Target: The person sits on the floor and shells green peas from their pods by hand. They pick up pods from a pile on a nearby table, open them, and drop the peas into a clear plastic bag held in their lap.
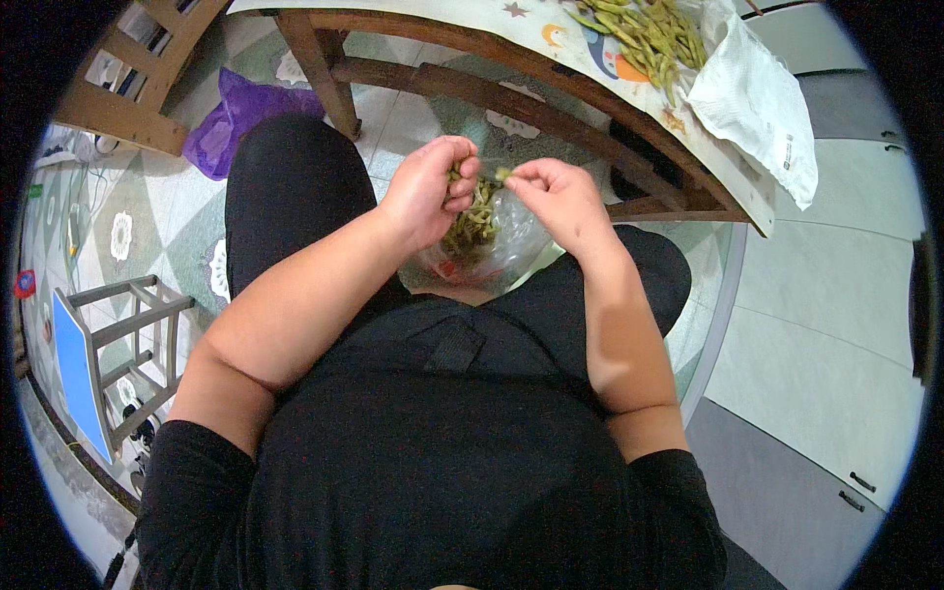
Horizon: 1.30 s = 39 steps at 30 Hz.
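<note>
Over the bag [521,236], hands [425,192] [567,202] clear of table edge [590,88]

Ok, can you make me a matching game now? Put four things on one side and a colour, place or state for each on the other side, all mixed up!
Things
1. purple bag
2. stool
3. clear plastic bag
4. right hand

Matches
A. pinching a small green piece
B. has a blue top
C. has green pods inside
D. next to the left knee

Right pairs: 1-D, 2-B, 3-C, 4-A
</note>
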Available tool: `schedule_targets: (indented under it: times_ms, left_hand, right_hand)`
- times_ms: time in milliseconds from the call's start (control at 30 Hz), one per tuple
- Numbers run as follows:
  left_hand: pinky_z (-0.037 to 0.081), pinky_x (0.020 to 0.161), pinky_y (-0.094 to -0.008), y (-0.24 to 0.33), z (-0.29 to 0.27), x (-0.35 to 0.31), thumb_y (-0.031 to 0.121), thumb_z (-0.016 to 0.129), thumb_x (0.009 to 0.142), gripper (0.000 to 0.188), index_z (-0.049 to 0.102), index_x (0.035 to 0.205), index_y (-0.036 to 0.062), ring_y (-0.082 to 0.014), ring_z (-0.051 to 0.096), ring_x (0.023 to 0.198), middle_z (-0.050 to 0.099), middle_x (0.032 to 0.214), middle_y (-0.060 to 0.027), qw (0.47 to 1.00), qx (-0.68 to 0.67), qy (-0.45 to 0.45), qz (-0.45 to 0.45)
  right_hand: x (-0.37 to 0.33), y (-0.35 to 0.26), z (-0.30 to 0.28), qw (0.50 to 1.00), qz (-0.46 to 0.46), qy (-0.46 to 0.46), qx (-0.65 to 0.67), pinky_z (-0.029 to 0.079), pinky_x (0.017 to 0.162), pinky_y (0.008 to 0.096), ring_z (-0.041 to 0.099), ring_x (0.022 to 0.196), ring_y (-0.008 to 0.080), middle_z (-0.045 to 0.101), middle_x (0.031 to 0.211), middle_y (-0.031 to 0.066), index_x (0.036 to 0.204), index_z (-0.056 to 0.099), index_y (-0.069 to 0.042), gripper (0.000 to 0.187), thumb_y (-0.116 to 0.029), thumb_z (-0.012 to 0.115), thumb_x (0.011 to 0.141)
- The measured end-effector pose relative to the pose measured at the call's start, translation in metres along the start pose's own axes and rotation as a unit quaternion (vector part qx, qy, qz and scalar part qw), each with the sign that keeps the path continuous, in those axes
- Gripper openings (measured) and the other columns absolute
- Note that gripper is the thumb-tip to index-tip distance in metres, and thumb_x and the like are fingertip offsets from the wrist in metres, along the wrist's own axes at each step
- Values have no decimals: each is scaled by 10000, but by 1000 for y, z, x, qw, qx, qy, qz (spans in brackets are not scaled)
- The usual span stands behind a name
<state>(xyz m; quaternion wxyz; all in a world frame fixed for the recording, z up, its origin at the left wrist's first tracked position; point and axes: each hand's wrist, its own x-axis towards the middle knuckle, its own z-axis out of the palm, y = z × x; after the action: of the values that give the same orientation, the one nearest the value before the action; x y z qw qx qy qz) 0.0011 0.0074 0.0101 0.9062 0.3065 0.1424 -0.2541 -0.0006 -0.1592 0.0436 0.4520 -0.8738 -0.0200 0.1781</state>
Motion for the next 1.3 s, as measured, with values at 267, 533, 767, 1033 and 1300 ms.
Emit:
schedule_targets:
  times_ms: [267,533,767,1033,1300]
  left_hand:
    - [253,422,-206,-2,8,-4,134,395,808,67,433,822,80,-81,338,505,407,642,3,1000,20,6,-2]
    - [247,402,-223,-6,1,2,272,397,855,273,376,645,99,-97,366,508,434,651,-26,998,37,-18,-39]
    - [193,386,-216,-4,1,0,356,408,861,390,334,554,128,-86,255,429,348,533,17,993,95,-8,-68]
    - [183,381,-178,0,5,-8,225,462,854,181,537,908,69,-29,239,427,324,527,75,994,84,-41,-54]
    - [298,446,-172,-5,14,-8,151,547,802,247,534,1033,65,-26,372,502,510,676,38,987,108,-62,102]
  right_hand:
    - [3,-10,-30,982,-83,169,18,398,551,197,464,602,38,535,652,-46,787,599,-4,158,-158,599,753]
    - [57,-55,-94,860,-236,351,-286,430,669,344,537,774,256,554,782,98,791,611,-78,174,-233,555,737]
    - [88,-61,-100,808,-115,377,-438,424,723,346,517,848,246,549,863,74,825,622,-110,178,-241,565,719]
    - [46,-72,-71,889,-260,376,26,442,529,257,515,576,149,519,666,60,804,537,-8,112,-96,572,744]
    - [-6,-23,8,862,-11,20,506,444,502,230,532,582,136,560,718,80,857,472,-31,89,-62,517,787]
